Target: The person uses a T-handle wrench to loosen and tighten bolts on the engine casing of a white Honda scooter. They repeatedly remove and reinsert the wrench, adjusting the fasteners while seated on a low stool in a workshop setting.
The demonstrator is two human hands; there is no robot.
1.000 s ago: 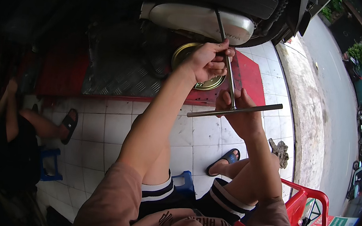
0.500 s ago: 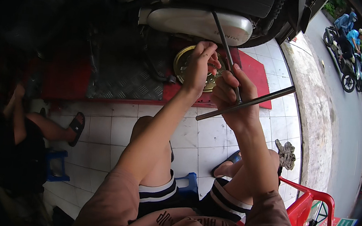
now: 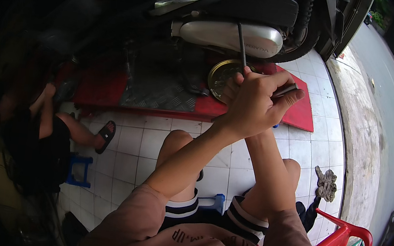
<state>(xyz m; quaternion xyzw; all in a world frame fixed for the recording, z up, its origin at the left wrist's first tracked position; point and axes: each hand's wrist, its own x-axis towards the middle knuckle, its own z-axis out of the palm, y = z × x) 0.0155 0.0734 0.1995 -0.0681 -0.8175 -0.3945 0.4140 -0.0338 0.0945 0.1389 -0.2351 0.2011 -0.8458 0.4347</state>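
Note:
A steel T-handle wrench [image 3: 242, 43] slants up from my hands, its tip against the upper edge of a motorbike's silver engine-side cover [image 3: 216, 34]. My left hand [image 3: 259, 98] crosses over to the right, fingers and thumb closed round one end of the crossbar [image 3: 285, 90]. Beneath it, my right hand [image 3: 232, 88] is mostly hidden; its visible fingers curl by the lower shaft. A round gold-coloured tray [image 3: 213, 72] lies just behind my hands, partly covered by them. Small metal parts show inside it, too unclear to name.
The motorbike stands over a red platform [image 3: 299, 107] with a dark tread plate [image 3: 156, 95]. Another person's sandalled foot [image 3: 105, 136] and a blue stool [image 3: 79, 170] are at left. A red plastic chair [image 3: 338, 243] and a crumpled grey cloth [image 3: 326, 184] lie right.
My left hand has moved from above the tray to the right, onto the wrench's crossbar, and now covers much of my right hand. The view has shifted; the riders on the road are gone from sight.

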